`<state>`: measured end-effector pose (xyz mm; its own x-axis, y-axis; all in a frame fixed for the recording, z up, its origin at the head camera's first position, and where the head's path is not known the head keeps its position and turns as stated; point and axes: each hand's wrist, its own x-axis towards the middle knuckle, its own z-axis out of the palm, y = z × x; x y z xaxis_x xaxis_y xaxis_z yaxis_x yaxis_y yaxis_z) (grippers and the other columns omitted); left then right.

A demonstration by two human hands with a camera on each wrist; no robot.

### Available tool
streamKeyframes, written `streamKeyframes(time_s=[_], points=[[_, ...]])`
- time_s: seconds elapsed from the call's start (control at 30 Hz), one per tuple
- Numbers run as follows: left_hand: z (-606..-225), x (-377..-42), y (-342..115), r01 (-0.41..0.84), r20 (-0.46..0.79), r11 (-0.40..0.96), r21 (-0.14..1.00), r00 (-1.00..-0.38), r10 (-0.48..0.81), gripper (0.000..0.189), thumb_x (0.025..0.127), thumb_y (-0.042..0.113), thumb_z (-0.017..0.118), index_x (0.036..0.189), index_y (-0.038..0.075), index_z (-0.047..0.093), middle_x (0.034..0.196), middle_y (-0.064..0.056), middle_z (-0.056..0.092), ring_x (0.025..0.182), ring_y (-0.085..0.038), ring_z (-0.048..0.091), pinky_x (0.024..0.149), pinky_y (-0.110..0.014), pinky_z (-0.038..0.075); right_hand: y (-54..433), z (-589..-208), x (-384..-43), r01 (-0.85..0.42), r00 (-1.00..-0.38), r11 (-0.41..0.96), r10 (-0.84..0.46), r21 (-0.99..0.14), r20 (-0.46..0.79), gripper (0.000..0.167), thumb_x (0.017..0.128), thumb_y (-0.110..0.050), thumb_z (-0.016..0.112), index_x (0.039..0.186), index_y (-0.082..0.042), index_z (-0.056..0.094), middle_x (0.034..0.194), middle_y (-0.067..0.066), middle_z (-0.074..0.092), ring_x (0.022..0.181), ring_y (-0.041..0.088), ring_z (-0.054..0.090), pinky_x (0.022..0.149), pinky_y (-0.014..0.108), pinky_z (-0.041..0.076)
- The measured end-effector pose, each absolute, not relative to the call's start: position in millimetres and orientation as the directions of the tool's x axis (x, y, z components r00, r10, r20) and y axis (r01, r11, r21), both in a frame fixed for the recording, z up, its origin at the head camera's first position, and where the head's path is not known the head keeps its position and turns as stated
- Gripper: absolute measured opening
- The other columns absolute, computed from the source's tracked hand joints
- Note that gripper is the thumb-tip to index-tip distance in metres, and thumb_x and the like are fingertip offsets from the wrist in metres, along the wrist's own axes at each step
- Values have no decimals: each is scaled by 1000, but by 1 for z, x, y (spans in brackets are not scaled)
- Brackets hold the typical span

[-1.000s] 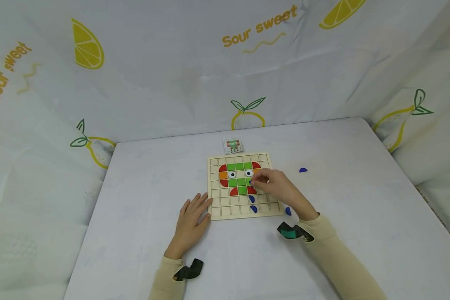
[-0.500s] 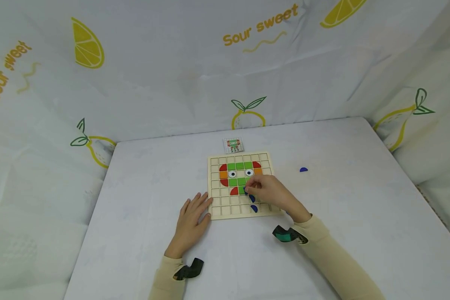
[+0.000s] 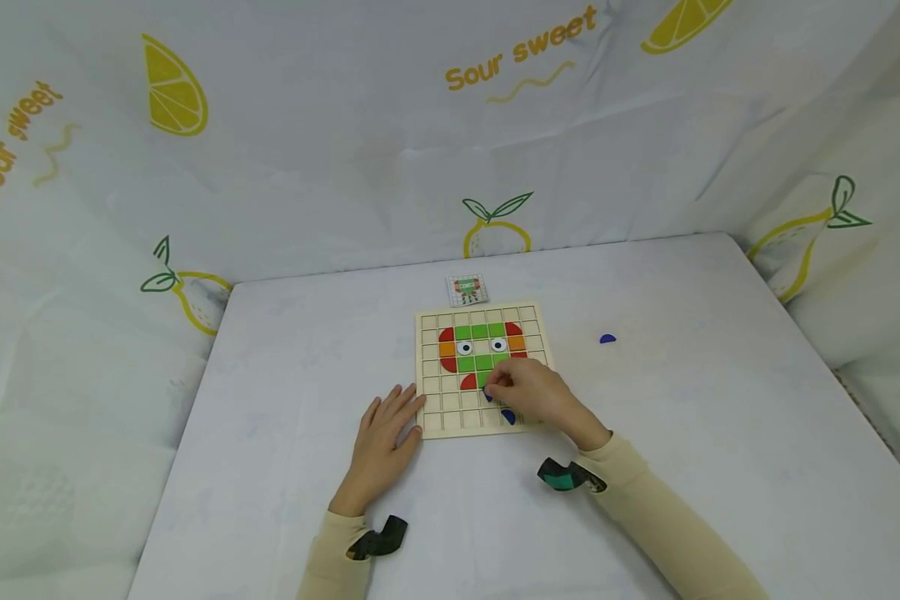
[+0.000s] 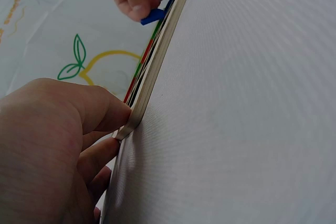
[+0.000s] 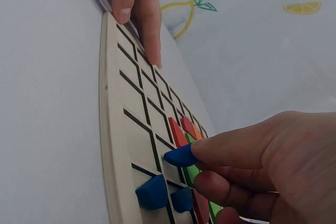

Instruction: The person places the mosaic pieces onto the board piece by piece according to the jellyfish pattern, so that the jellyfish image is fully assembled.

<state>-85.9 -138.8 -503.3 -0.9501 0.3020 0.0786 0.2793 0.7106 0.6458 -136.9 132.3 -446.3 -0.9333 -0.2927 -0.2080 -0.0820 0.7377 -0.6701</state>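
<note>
Between thumb and fingertips, my right hand point(image 3: 536, 392) pinches a blue half-round tile point(image 5: 179, 156) just over the gridded wooden board point(image 3: 450, 421). Two more blue tiles lie on the board's near part; one blue tile point(image 3: 508, 417) shows in the head view, and the other blue tile point(image 5: 182, 200) appears in the right wrist view. Green squares point(image 3: 480, 332), red corner tiles point(image 3: 468, 382), orange squares point(image 3: 447, 349) and two eye tiles point(image 3: 465, 348) form a face-like pattern. My left hand point(image 3: 381, 450) rests with extended fingers against the board's near left corner.
Behind the board lies a small picture card point(image 3: 467, 289) with a similar pattern. A loose blue tile point(image 3: 607, 339) is on the white tabletop point(image 3: 285, 400), right of the board. A printed white curtain point(image 3: 345, 150) hangs beyond the table.
My right hand has moved toward the near side of the board and slightly left, carrying the pinched blue tile. Its forearm now covers a loose tile beside the board. My left hand stays put.
</note>
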Motion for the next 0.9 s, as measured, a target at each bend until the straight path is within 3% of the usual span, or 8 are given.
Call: streamKeyframes(time_s=[0.57,0.9], points=[[-502,-86,-139,288,85,711,641,-948,306,48,100,17,59,147,16,55,160,-2,44,155,-27,30,126,-53,13,122,-448,-135,-72,-942,844,-232,-532,-242,17,95,-28,70,90,-13,74,68,-5,61,63,13,54,54,24,39],[-502,-86,-139,281,82,709,647,-950,302,48,99,16,60,147,16,55,160,-3,44,155,-27,30,126,-54,12,123,-450,-135,-80,-946,839,-233,-539,-223,16,95,-27,71,90,-12,73,67,-4,60,61,13,53,52,23,37]])
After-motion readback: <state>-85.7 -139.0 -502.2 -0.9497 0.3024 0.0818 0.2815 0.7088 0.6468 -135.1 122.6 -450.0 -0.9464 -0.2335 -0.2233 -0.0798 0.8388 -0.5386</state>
